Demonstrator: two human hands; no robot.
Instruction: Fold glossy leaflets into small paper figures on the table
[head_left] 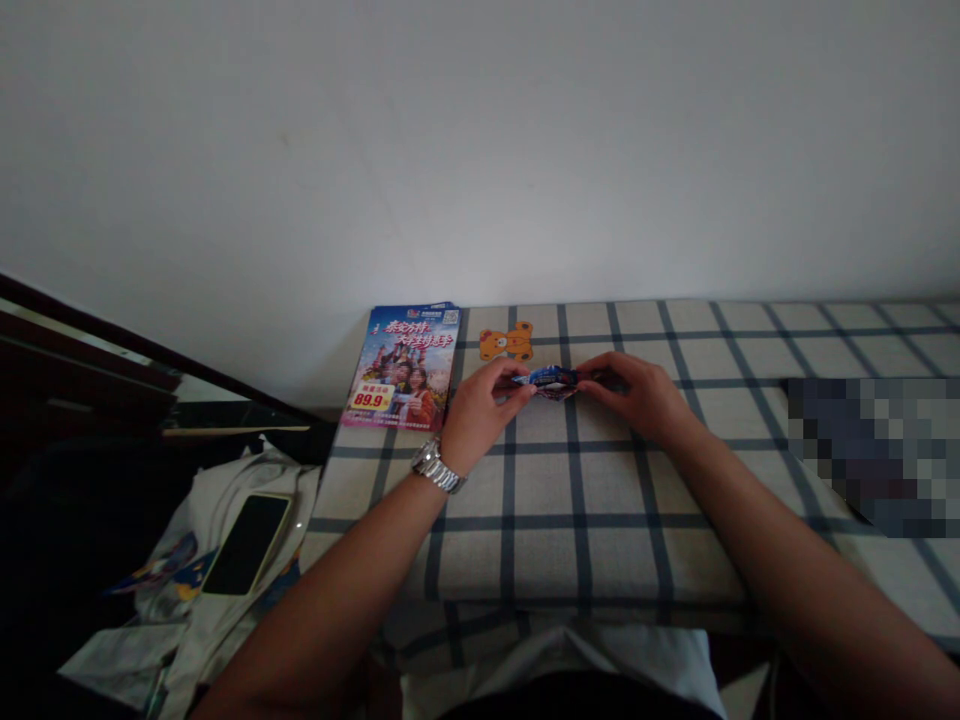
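Both hands pinch a small folded piece of printed paper (553, 381) over the checked tabletop (600, 500), the left hand (480, 410) at its left end, the right hand (637, 395) at its right; a stack of flyers (401, 368) lies just left, a phone (247, 543) lower left

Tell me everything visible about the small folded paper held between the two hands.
The folded paper is small, narrow and flattened, printed in blue, white and red, and it looks glossy. It lies lengthwise left to right, roughly level, low over the checked cloth; whether it touches the cloth is unclear. The left hand pinches its left end and the right hand its right end. An orange bear figure lies just beyond it.
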